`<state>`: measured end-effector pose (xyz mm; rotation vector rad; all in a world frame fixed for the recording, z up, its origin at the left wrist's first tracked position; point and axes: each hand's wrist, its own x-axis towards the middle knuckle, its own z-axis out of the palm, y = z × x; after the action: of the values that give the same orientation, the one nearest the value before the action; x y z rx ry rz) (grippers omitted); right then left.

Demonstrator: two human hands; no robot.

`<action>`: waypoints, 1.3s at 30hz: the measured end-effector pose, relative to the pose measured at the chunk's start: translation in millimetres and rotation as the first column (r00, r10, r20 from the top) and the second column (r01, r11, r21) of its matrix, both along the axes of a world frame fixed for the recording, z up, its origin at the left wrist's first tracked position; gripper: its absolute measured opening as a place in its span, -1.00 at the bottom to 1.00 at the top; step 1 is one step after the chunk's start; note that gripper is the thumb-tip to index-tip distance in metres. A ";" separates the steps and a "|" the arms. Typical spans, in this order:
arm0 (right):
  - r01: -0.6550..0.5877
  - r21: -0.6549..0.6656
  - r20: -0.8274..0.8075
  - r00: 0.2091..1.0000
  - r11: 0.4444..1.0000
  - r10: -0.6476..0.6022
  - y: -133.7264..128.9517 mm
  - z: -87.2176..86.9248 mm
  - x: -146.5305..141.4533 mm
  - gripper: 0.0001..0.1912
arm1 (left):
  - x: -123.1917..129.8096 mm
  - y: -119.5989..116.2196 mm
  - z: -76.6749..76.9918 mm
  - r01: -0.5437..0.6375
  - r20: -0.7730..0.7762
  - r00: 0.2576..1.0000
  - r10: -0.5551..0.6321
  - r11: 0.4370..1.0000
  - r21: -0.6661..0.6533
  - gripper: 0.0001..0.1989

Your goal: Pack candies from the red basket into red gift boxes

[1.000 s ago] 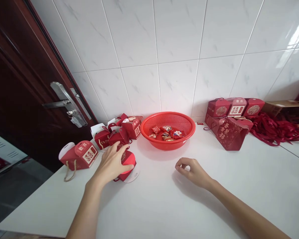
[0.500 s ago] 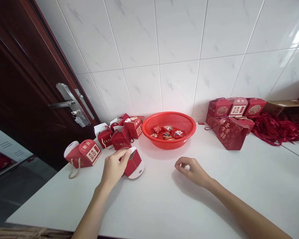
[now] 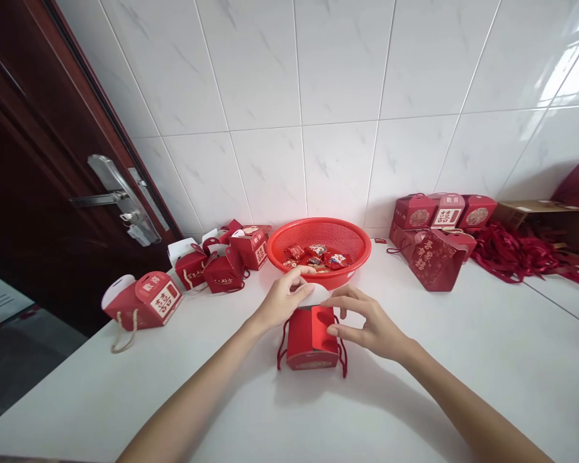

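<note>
A small red gift box (image 3: 305, 333) stands on the white tabletop in front of me, with a red cord loop on either side. Its top is partly unfolded: a pale rounded flap (image 3: 313, 294) rises at the far side, and a bright red panel (image 3: 321, 326) stands up at the right. My left hand (image 3: 285, 296) is closed at the pale flap, thumb and fingers at its left edge. My right hand (image 3: 367, 319) curls round the box's right side, its thumb against the red panel and its fingers by the pale flap.
Behind the box sits a red plastic basket (image 3: 276, 247) with several wrapped sweets (image 3: 335, 260). Several red boxes (image 3: 224, 269) stand at the left, one box (image 3: 145, 301) nearest the table's left edge. More boxes (image 3: 431, 260) and dark red ribbons (image 3: 509, 254) lie at the right.
The box has moved from the left to the middle, turned, and now stands with its cords showing. My right hand has come from beside it onto its right side; my left hand moved right.
</note>
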<state>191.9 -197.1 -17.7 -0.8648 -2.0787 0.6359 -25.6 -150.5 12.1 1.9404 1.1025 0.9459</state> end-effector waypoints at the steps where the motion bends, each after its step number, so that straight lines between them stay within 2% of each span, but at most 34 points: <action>1: -0.003 -0.014 0.029 1.000 1.000 0.003 -0.1 0.3 -0.1 -0.63 | 2.2 2.4 -2.4 0.007 0.000 1.000 -0.007 1.000 0.005 -0.72; 3: 0.015 -0.051 0.076 0.997 0.999 -0.012 0.2 -1.2 -1.9 -0.55 | 4.2 5.4 -6.5 0.053 -0.018 0.998 -0.053 0.998 -0.021 -0.80; 7: 0.033 -0.111 0.184 0.983 0.993 -0.012 2.8 -4.4 -8.2 -0.35 | 3.3 5.8 -12.5 0.166 -0.028 0.984 -0.175 0.966 -0.196 -0.77; 11: 0.008 -0.153 0.237 0.971 0.988 0.029 4.0 -3.2 -10.9 -0.29 | 0.4 4.4 -16.5 0.159 0.025 0.987 -0.160 0.929 -0.334 -0.77; 14: -0.029 -0.166 0.195 0.979 0.986 0.062 4.0 -3.6 -10.1 -0.31 | -1.8 2.9 -16.8 0.207 0.076 0.978 -0.193 0.907 -0.367 -0.78; 18: -0.078 -0.201 0.067 0.993 0.977 0.093 6.0 -7.6 -7.9 -0.43 | -2.7 -2.3 -13.5 0.261 0.078 0.965 -0.249 0.896 -0.360 -0.72; 21: -0.133 -0.292 -0.075 0.990 0.947 0.116 8.2 -8.9 -4.2 -0.39 | -0.4 -8.9 -10.3 0.240 -0.008 0.967 -0.254 0.924 -0.299 -0.69; 23: -0.181 -0.355 -0.130 0.981 0.917 0.143 8.3 -7.4 -0.2 -0.38 | 1.8 -13.9 -9.8 0.197 -0.100 0.969 -0.226 0.950 -0.243 -0.74; 26: -0.222 -0.410 -0.125 0.974 0.885 0.187 5.9 -1.7 7.4 -0.39 | 2.5 -20.4 -10.3 0.151 -0.225 0.958 -0.179 0.979 -0.137 -0.83; 29: -0.202 -0.442 -0.046 0.978 0.874 0.203 2.6 6.0 16.7 -0.49 | -5.1 -22.5 -6.8 0.195 -0.299 0.931 -0.211 0.977 -0.083 -0.62; 31: -0.190 -0.468 0.027 0.973 0.863 0.229 0.9 9.6 23.0 -0.54 | -16.2 -19.6 -0.6 0.241 -0.304 0.912 -0.274 0.960 -0.141 -0.53; 33: -0.181 -0.505 0.084 0.963 0.844 0.257 -0.4 10.2 27.5 -0.56 | -31.2 -13.6 7.0 0.290 -0.262 0.900 -0.347 0.928 -0.234 -0.54; 36: -0.149 -0.530 0.105 0.965 0.835 0.239 -2.6 4.8 27.3 -0.59 | -56.1 -3.6 15.9 0.370 -0.134 0.888 -0.440 0.856 -0.362 -0.55; 39: -0.141 -0.527 0.078 0.974 0.838 0.213 -5.6 -3.6 18.8 -0.64 | -76.9 -0.5 19.6 0.395 -0.006 0.888 -0.460 0.770 -0.501 -0.48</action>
<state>210.7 -202.7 -21.3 -1.0365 -2.1547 1.3193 -102.5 -150.9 31.8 1.7239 0.8044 0.2519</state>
